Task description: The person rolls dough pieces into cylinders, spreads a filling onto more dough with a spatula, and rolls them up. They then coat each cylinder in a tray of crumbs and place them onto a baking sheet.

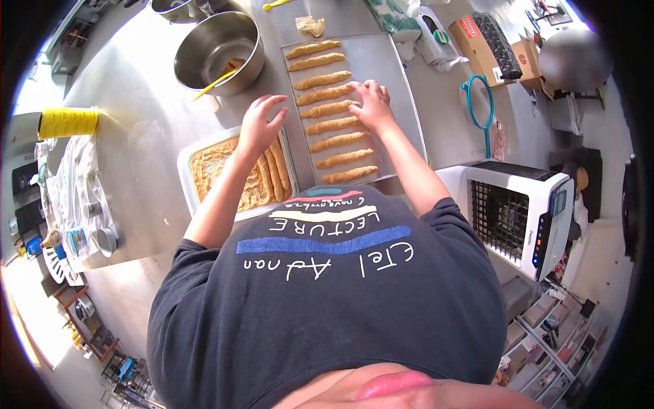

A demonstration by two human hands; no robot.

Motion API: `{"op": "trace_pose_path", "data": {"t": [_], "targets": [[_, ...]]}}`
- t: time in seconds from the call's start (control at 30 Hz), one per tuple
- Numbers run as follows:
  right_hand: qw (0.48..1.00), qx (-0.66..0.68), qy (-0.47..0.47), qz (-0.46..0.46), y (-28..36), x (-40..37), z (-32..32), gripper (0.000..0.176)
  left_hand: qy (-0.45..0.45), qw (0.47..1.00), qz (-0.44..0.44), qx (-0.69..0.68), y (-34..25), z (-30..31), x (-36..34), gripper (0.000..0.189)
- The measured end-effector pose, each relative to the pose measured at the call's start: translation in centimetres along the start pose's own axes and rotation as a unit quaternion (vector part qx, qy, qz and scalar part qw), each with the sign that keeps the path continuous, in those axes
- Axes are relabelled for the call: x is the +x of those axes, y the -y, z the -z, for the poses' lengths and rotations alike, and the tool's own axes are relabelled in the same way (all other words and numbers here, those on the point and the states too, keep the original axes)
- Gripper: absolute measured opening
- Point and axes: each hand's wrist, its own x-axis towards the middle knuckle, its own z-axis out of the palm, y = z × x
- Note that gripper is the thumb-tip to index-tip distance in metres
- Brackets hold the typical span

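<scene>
Two bare arms reach out from a dark printed T-shirt over a steel surface. Nearest, on the left, a white tray of crumbs sits on that surface, with a few crumb-coated sticks lying side by side along its right wall. The left hand is over the far right corner of this tray, its grip wide, fingers spread and holding nothing; whether it touches the crumbs cannot be told.

Just right of the crumb tray lies a flat baking sheet, and on it a column of nine coated sticks, each set crosswise and a little apart from the next. The right hand rests palm down on the middle of that column. Its grip is loose and unclosed, with the fingertips lying on the fourth and fifth sticks from the far end.

Beyond the left hand stands a steel bowl with a yellow-handled tool leaning over its near rim. A yellow roll lies far left. To the right, off the surface, stands a white appliance with a grille.
</scene>
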Motion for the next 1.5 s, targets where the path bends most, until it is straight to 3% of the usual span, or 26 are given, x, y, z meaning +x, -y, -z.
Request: {"op": "trace_pose_path", "data": {"t": [0.13, 0.17, 0.27, 0.5, 0.57, 0.67, 0.73, 0.8, 0.83, 1.03, 1.5], "targets": [[1.000, 0.000, 0.021, -0.003, -0.1, 1.0, -0.6, 0.049, 0.023, 1.000, -0.001, 0.010, -0.1, -0.5, 1.2, 0.028], [1.000, -0.004, 0.021, -0.004, -0.3, 1.0, -0.8, 0.047, 0.016, 0.999, -0.035, 0.031, 0.0, -0.6, 1.5, 0.027], [1.000, 0.019, -0.006, -0.016, -0.3, 1.6, -0.5, 0.048, 0.046, 0.999, -0.001, -0.008, -0.3, -0.9, 2.8, 0.027], [1.000, -0.010, -0.022, -0.017, 0.3, 9.3, -0.6, 0.049, 0.023, 0.998, -0.048, 0.028, 0.9, -3.5, 7.7, 0.029], [1.000, -0.020, -0.009, -0.022, 0.4, 10.6, -1.2, 0.045, 0.095, 0.994, -0.013, 0.053, 1.0, -4.2, 9.0, 0.031], [0.999, 0.033, -0.034, -0.021, -0.5, 10.7, -2.0, 0.040, 0.115, 0.989, -0.044, 0.078, 1.7, -5.2, 9.6, 0.032], [0.998, 0.049, -0.049, -0.009, -0.8, 10.0, -1.8, 0.031, 0.106, 0.990, -0.051, 0.082, 1.9, -5.5, 9.7, 0.032], [0.996, 0.024, 0.082, 0.003, -0.9, 9.3, -1.3, 0.026, 0.104, 0.990, -0.064, 0.073, 2.3, -5.9, 9.8, 0.030], [0.996, 0.016, 0.083, 0.007, -0.5, 9.0, -0.9, 0.023, 0.106, 0.990, -0.063, 0.072, 2.6, -6.2, 9.7, 0.030], [0.991, -0.008, 0.135, 0.023, 0.0, 10.0, -0.7, 0.027, 0.082, 0.982, -0.131, 0.109, 3.0, -6.9, 10.0, 0.027], [0.995, -0.001, 0.098, 0.026, -0.5, 11.0, -1.7, 0.027, 0.034, 0.985, -0.120, 0.116, 2.9, -7.2, 10.5, 0.024]]}}
